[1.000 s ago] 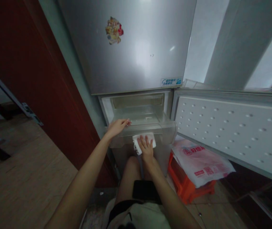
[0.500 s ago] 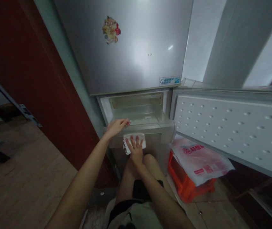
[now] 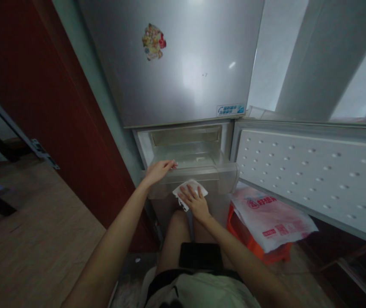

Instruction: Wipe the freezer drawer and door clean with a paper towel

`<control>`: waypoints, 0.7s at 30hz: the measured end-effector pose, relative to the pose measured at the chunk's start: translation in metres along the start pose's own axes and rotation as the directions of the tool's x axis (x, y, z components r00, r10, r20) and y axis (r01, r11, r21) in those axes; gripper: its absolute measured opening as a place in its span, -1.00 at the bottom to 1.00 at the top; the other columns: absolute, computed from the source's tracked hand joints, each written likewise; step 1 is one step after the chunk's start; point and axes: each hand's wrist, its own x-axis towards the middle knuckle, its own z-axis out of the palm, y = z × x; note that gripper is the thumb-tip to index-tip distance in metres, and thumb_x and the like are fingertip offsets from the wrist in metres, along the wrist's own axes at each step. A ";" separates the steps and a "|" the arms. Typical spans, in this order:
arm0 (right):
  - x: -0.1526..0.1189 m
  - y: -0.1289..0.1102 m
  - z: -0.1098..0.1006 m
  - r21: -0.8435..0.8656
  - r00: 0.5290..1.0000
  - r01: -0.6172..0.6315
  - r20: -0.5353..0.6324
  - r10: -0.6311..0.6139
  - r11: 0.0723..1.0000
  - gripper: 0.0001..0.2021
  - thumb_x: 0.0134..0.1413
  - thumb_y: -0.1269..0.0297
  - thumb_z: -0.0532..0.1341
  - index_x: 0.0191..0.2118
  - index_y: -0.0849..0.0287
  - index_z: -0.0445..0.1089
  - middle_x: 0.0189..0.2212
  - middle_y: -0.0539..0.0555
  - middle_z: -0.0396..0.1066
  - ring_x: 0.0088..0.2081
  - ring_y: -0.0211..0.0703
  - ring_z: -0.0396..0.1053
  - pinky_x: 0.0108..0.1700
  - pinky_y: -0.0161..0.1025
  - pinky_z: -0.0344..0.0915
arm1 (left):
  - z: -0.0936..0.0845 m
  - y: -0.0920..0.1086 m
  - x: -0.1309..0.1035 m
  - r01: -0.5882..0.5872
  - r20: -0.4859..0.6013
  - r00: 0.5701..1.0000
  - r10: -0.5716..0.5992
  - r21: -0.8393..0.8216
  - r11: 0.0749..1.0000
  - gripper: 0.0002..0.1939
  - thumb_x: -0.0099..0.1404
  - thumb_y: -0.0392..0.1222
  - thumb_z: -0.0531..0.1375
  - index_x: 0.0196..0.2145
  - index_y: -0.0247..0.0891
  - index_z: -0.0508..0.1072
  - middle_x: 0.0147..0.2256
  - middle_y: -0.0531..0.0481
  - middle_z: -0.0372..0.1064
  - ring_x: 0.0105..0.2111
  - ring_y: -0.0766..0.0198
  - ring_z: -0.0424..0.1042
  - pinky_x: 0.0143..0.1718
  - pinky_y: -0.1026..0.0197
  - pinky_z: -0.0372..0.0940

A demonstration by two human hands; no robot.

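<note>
My left hand (image 3: 161,171) is closed over the top edge of a clear plastic freezer drawer (image 3: 225,176), near its left end. The drawer is pulled partway out of the fridge's lower compartment. Against the drawer's front lies a white cloth (image 3: 180,186) with a ragged lower left edge. My right hand (image 3: 198,203) rests flat on this cloth, its fingers spread and pressing it to the plastic. The palm side is hidden.
The freezer door (image 3: 311,171) stands swung out to the right. Below it, a white and red plastic bag (image 3: 275,218) covers an orange stool (image 3: 277,256). A dark red door (image 3: 61,115) is on the left. A black phone-like slab (image 3: 200,256) lies on my lap.
My right hand has slid the cloth a little right along the drawer front, and the cloth has turned. My left hand keeps its hold on the drawer edge. The view has shifted slightly.
</note>
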 end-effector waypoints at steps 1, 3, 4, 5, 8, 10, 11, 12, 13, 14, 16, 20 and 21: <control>-0.005 0.004 -0.003 -0.010 1.000 -0.012 0.011 0.012 1.000 -0.45 0.30 0.37 -0.01 0.35 -0.07 -0.02 0.36 -0.08 -0.06 0.40 0.01 -0.24 0.36 0.25 -0.20 | 0.000 0.000 0.000 -0.001 0.000 1.000 0.001 -0.002 1.000 -0.45 0.38 0.20 -0.10 -0.10 -0.12 0.58 -0.11 0.00 0.56 -0.06 0.06 0.47 -0.05 0.14 0.26; -0.015 0.009 -0.008 -0.036 0.998 -0.058 0.028 0.059 0.998 -0.44 0.29 0.41 -0.02 0.36 -0.07 -0.03 0.37 -0.08 -0.09 0.41 0.01 -0.29 0.36 0.27 -0.23 | 0.000 0.000 0.000 0.000 -0.003 1.000 0.000 -0.007 1.000 -0.46 0.38 0.20 -0.09 -0.12 -0.11 0.58 -0.11 0.00 0.56 -0.06 0.05 0.47 -0.05 0.14 0.26; -0.021 0.011 -0.010 -0.049 0.995 -0.090 0.029 0.091 0.995 -0.42 0.28 0.44 -0.03 0.36 -0.08 -0.04 0.37 -0.08 -0.10 0.42 0.01 -0.33 0.36 0.27 -0.24 | 0.000 0.001 0.000 0.002 -0.004 1.000 -0.002 -0.010 1.000 -0.46 0.38 0.20 -0.08 -0.12 -0.11 0.59 -0.11 -0.01 0.57 -0.07 0.05 0.47 -0.05 0.14 0.26; -0.026 0.011 -0.010 -0.058 0.991 -0.127 0.026 0.128 0.990 -0.41 0.27 0.46 -0.03 0.36 -0.09 -0.05 0.37 -0.09 -0.11 0.42 0.01 -0.38 0.36 0.28 -0.25 | 0.000 0.001 -0.001 0.004 -0.006 1.000 -0.005 -0.013 1.000 -0.47 0.38 0.20 -0.08 -0.13 -0.12 0.59 -0.12 -0.01 0.57 -0.07 0.04 0.47 -0.06 0.13 0.26; -0.041 0.005 -0.005 -0.055 0.966 -0.260 0.001 0.260 0.964 -0.37 0.24 0.52 -0.03 0.36 -0.12 -0.04 0.38 -0.10 -0.14 0.42 0.02 -0.48 0.35 0.30 -0.25 | -0.001 0.003 -0.001 0.010 -0.011 1.000 -0.010 -0.026 1.000 -0.48 0.38 0.18 -0.06 -0.13 -0.12 0.59 -0.13 -0.02 0.57 -0.08 0.03 0.48 -0.07 0.13 0.26; -0.048 -0.002 0.001 -0.031 0.937 -0.350 -0.011 0.350 0.936 -0.33 0.19 0.57 -0.04 0.35 -0.12 -0.03 0.38 -0.07 -0.16 0.42 0.04 -0.53 0.34 0.32 -0.25 | -0.001 0.003 -0.002 0.007 -0.013 1.000 -0.007 -0.036 0.999 -0.50 0.38 0.17 -0.05 -0.14 -0.12 0.59 -0.14 -0.02 0.58 -0.08 0.04 0.48 -0.08 0.13 0.26; -0.050 -0.006 0.004 -0.012 0.921 -0.389 -0.013 0.389 0.921 -0.31 0.16 0.60 -0.04 0.35 -0.12 -0.02 0.39 -0.06 -0.17 0.42 0.04 -0.55 0.33 0.34 -0.25 | -0.001 0.002 -0.002 0.005 -0.016 1.000 -0.005 -0.042 0.999 -0.50 0.38 0.16 -0.04 -0.15 -0.12 0.60 -0.15 -0.02 0.58 -0.09 0.03 0.49 -0.08 0.12 0.27; -0.051 -0.010 0.007 0.012 0.907 -0.421 -0.011 0.421 0.907 -0.28 0.13 0.63 -0.05 0.35 -0.11 -0.01 0.39 -0.04 -0.18 0.41 0.05 -0.57 0.32 0.35 -0.26 | -0.001 0.002 -0.002 0.002 -0.019 1.000 -0.003 -0.048 0.999 -0.51 0.38 0.16 -0.03 -0.16 -0.13 0.60 -0.15 -0.03 0.58 -0.09 0.02 0.49 -0.08 0.11 0.27; -0.051 -0.014 0.008 0.040 0.895 -0.445 -0.003 0.445 0.895 -0.26 0.09 0.65 -0.06 0.35 -0.10 -0.01 0.39 -0.03 -0.19 0.41 0.06 -0.58 0.32 0.37 -0.26 | -0.001 0.001 -0.001 -0.002 -0.024 1.000 0.001 -0.057 0.998 -0.52 0.37 0.16 -0.03 -0.18 -0.13 0.60 -0.17 -0.04 0.58 -0.10 0.00 0.49 -0.09 0.09 0.27; -0.050 -0.017 0.007 0.071 0.886 -0.463 0.007 0.463 0.884 -0.23 0.05 0.67 -0.07 0.35 -0.09 -0.01 0.39 -0.03 -0.21 0.41 0.06 -0.59 0.31 0.38 -0.27 | 0.000 0.000 -0.001 -0.009 -0.031 1.000 0.007 -0.069 0.998 -0.52 0.36 0.16 -0.01 -0.20 -0.13 0.61 -0.18 -0.05 0.59 -0.11 -0.01 0.50 -0.09 0.08 0.28; -0.048 -0.023 0.003 0.139 0.874 -0.484 0.031 0.485 0.864 -0.19 -0.01 0.69 -0.08 0.35 -0.08 0.00 0.40 -0.02 -0.24 0.41 0.06 -0.57 0.30 0.40 -0.26 | 0.002 -0.002 0.000 -0.036 -0.049 0.998 0.031 -0.112 0.993 -0.54 0.36 0.14 0.00 -0.21 -0.15 0.60 -0.20 -0.06 0.59 -0.15 0.02 0.52 -0.10 0.07 0.30; -0.045 -0.031 -0.016 0.305 0.862 -0.488 0.021 0.507 0.818 -0.12 -0.13 0.71 -0.10 0.35 -0.06 0.00 0.40 -0.01 -0.25 0.42 0.00 -0.47 0.32 0.34 -0.23 | 0.004 -0.006 0.005 -0.132 -0.107 0.988 0.109 -0.234 0.963 -0.59 0.37 0.04 0.00 -0.13 -0.25 0.54 -0.18 -0.11 0.57 -0.23 0.15 0.54 -0.11 0.13 0.35; -0.045 -0.032 -0.021 0.343 0.861 -0.480 0.007 0.509 0.807 -0.11 -0.15 0.71 -0.11 0.35 -0.05 0.00 0.40 -0.01 -0.24 0.42 -0.03 -0.45 0.33 0.32 -0.23 | 0.003 -0.006 0.005 -0.153 -0.138 0.983 0.120 -0.261 0.953 -0.59 0.38 0.02 0.00 -0.10 -0.28 0.51 -0.15 -0.14 0.56 -0.22 0.17 0.54 -0.10 0.14 0.35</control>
